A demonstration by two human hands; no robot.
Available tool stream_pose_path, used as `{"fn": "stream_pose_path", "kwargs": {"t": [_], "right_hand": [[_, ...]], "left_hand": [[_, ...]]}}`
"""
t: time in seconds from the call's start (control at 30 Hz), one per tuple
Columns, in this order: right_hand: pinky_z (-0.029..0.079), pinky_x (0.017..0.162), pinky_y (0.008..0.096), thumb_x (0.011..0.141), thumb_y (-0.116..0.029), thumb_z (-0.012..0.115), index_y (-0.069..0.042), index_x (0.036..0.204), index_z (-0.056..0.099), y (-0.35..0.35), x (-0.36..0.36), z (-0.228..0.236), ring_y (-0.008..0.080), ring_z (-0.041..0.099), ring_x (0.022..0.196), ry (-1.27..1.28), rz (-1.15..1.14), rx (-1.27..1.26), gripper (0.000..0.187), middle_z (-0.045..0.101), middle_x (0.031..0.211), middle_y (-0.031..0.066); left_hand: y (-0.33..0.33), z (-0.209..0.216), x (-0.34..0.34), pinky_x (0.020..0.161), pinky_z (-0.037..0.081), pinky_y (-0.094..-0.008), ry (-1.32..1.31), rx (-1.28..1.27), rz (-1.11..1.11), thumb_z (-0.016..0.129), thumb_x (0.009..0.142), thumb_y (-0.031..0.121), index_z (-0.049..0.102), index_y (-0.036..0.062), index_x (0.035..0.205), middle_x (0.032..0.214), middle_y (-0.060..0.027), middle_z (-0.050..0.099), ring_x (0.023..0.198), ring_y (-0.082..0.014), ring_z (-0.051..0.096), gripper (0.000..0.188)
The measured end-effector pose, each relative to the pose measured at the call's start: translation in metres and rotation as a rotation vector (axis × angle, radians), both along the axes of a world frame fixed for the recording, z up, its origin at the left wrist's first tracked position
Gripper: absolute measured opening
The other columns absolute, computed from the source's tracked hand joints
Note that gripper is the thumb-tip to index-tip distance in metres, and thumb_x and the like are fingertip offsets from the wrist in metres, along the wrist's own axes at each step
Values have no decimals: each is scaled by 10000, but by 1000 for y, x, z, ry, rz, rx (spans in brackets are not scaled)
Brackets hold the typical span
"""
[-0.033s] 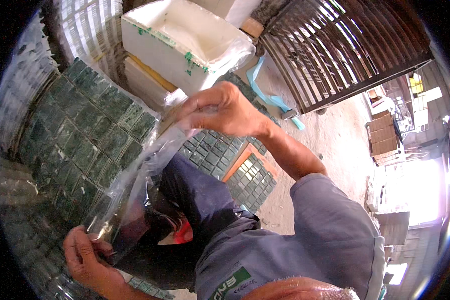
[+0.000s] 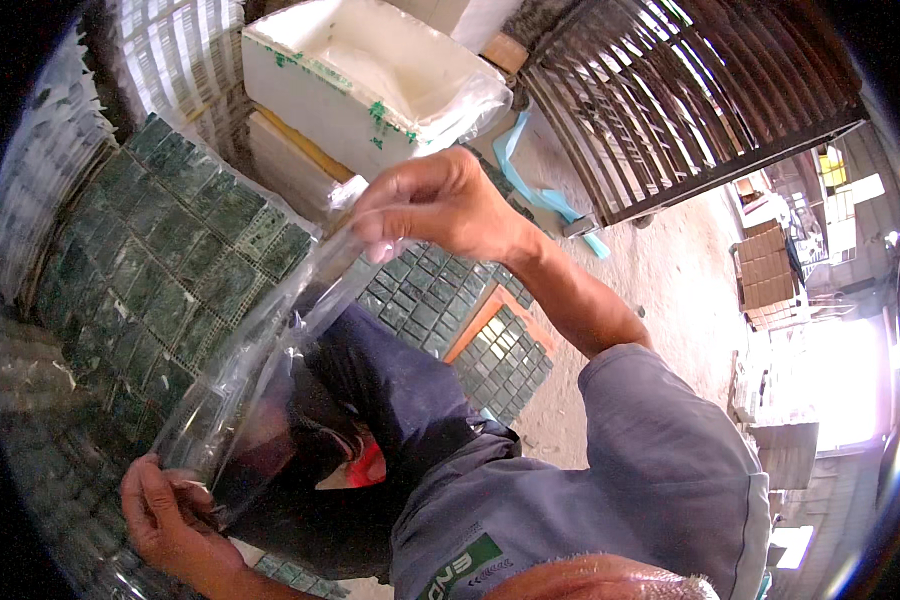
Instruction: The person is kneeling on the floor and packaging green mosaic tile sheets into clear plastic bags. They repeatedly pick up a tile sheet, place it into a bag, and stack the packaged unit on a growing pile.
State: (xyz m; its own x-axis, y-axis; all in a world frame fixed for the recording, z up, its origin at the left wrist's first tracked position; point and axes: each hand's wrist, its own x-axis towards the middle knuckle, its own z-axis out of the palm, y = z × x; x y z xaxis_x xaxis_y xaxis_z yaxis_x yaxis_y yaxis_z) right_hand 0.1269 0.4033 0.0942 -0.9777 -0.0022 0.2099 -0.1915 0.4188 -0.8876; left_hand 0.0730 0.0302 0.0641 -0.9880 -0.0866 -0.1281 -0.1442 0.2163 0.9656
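A sheet of clear plastic film [image 2: 260, 370], perhaps a bag, is stretched slantwise between my two hands. At the upper end, my right hand [image 2: 445, 205] pinches its edge between thumb and fingers. Lower down on the left, my left hand [image 2: 175, 515] has its fingers closed on the other end. Under and beside the film lie dark green stone tiles [image 2: 185, 265], set in sheets with netting between some of them. My bent leg in dark trousers [image 2: 385, 360] is just right of the film.
A white foam box [image 2: 320, 105] with green marks stands at the top. Smaller green mosaic sheets [image 2: 505, 370] lie by an orange-edged piece right of my leg. A light blue strip [image 2: 530, 185] runs toward a dark slatted rack [image 2: 670, 110]. Cardboard boxes [image 2: 767, 265] are stacked far right.
The film looks pulled straighter and wider. My right hand has shifted slightly, and my left hand has moved a little down and left.
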Motion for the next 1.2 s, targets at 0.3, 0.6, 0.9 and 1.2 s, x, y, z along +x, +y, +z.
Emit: {"fn": "stream_pose_path", "kwargs": {"t": [0.3,0.6,0.9,1.2], "right_hand": [[520,609,253,929,-210,665,14,944,717,-9,-47,-9,123,645,656,-241,-199,-377,231,696,764,69],[401,606,230,887,-296,691,-46,884,707,8,-136,-42,70,507,662,-100,-222,-179,251,592,739,-15],[433,553,271,888,-242,641,-58,754,703,-15,-226,-53,123,550,585,-70,-193,-93,236,601,640,33],[364,508,260,811,-266,780,-67,677,628,-26,-302,-82,71,468,557,20,-201,157,284,557,617,-20]], "left_hand": [[4,-4,-24,538,384,-217,5,14,121,642,936,261,658,40,1107,723,-19,616,581,-84,489,280],[-5,-21,-87,561,429,-260,76,186,103,700,887,162,666,5,1047,781,-70,683,610,-124,581,226],[-35,-35,-156,560,441,-247,134,174,123,717,855,141,686,-13,994,814,-88,698,620,-133,592,210],[-47,-56,-249,524,412,-257,161,102,243,748,817,132,703,-7,894,728,-40,649,577,-119,551,165]]}}
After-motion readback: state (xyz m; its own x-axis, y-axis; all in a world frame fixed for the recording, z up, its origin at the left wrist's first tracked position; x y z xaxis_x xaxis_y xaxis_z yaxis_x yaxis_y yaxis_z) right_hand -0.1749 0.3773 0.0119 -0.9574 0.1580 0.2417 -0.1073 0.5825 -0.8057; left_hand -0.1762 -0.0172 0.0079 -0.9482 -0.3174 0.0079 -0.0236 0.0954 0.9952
